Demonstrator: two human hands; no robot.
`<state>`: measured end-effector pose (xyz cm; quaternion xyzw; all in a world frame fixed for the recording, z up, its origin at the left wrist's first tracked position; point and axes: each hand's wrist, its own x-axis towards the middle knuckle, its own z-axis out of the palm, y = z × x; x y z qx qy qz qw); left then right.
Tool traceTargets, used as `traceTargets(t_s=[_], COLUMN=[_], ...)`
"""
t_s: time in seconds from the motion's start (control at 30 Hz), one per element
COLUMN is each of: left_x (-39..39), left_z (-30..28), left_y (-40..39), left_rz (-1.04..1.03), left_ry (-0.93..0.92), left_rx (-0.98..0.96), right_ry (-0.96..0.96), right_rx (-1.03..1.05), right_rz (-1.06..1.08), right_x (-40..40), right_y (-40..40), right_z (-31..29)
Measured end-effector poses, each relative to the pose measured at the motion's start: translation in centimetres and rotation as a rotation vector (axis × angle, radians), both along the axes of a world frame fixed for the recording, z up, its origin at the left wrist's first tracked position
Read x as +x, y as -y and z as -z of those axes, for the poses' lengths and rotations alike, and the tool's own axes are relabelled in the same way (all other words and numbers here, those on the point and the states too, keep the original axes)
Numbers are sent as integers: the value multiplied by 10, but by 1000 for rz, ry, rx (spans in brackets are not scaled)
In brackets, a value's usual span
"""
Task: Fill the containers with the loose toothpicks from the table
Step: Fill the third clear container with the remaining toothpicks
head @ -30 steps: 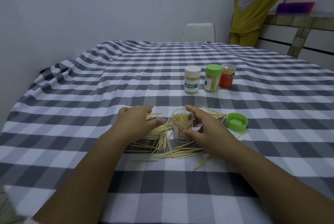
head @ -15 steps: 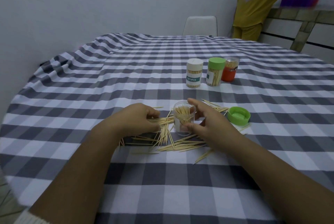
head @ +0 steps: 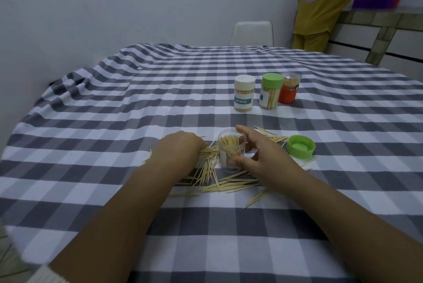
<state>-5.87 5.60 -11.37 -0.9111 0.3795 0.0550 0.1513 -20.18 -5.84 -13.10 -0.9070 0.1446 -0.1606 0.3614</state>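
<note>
A clear open container (head: 230,153), part full of toothpicks, stands upright on the checked tablecloth. My right hand (head: 263,157) wraps around its right side, thumb in front, fingers behind. My left hand (head: 180,150) lies palm down just left of it, fingers curled over a bunch of loose toothpicks (head: 207,163). More loose toothpicks (head: 229,185) lie scattered in front of the container and behind my right hand. Its green lid (head: 300,146) lies upside down to the right.
Three closed toothpick containers stand farther back: a white-capped one (head: 244,93), a green-capped one (head: 270,91) and an orange one (head: 290,91). A white chair (head: 251,32) is at the table's far side. A person in yellow (head: 325,1) stands at the back right.
My left hand has slid down and curled onto the toothpicks left of the container. My right hand stays on the container. The camera has tilted slightly.
</note>
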Motion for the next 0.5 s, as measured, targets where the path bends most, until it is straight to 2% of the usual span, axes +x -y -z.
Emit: traceTargets(t_s=[0.07,0.13,0.23,0.37,0.5], left_x=[-2,-4,-8,-12,-11], left_z=[-1,-2,-8,-6,-4], left_y=[-5,-12,-18,-22,-19], left_rz=[9,49,-57,-53,-58], left_ry=[-6,17,-191,-349,-456], left_rx=[-107,-341,-571,-980,-1177], right_ry=[5,7,7,2,-6], right_rx=[1,3,11,14,11], right_rz=[0,2,-2,-1,0], right_x=[0,0,0,0,1], right_y=[0,0,0,1,1], right_z=[1,1,1,1,1])
